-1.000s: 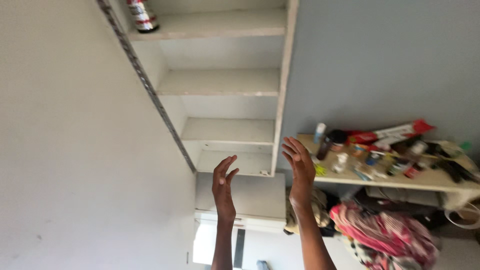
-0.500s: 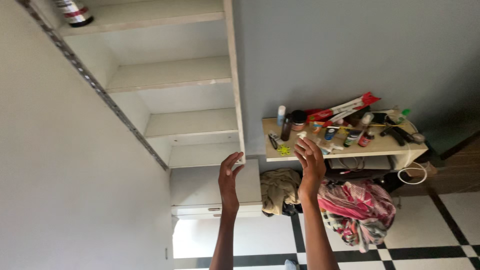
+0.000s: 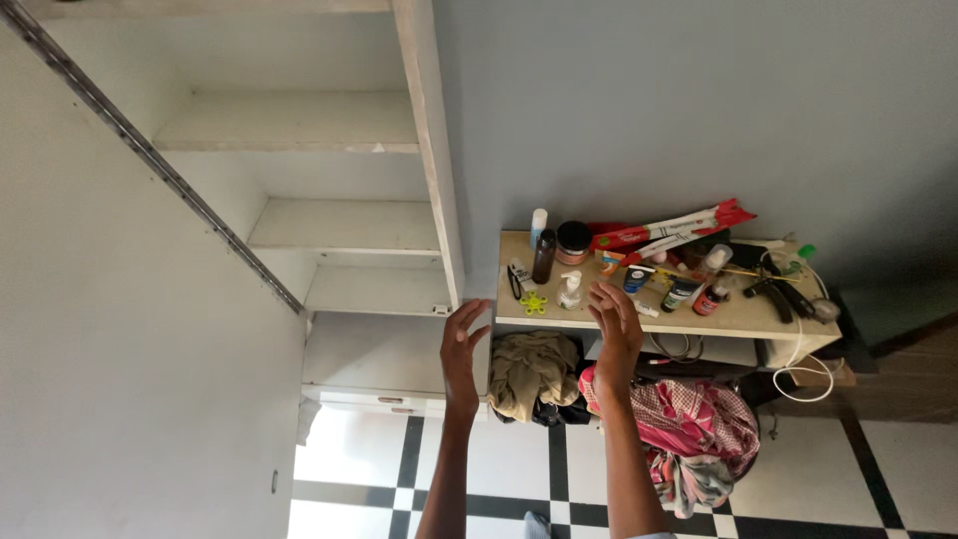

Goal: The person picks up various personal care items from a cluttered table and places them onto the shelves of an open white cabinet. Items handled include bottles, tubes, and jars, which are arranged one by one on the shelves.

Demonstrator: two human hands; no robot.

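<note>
In the head view, both arms are raised from the bottom centre of the frame. The left hand (image 3: 461, 344) is held open with the fingers spread and slightly curled, and nothing is gripped in it; it is seen in front of the lower edge of the white built-in shelving (image 3: 339, 225) that fills the upper left of the frame. Whether the shelving is touched cannot be told. The right hand (image 3: 617, 329) is also open and flat, with nothing held. It is seen in front of the front edge of the cluttered shelf (image 3: 748, 321) right of centre, closest to the small white pump bottle (image 3: 570, 290) and the yellow-green spinner toy (image 3: 533, 302); contact cannot be confirmed.

Further back on that shelf a dark brown bottle (image 3: 543, 258), a jar with a dark lid (image 3: 573, 243) and a long red-and-white package (image 3: 669, 226) are seen. Below, a beige cloth (image 3: 531, 371) and a pink checked cloth (image 3: 694, 427) lie bundled above the black-and-white tiled floor (image 3: 848, 479).

As judged from this, nothing has been picked up yet; any grasping is still left.
</note>
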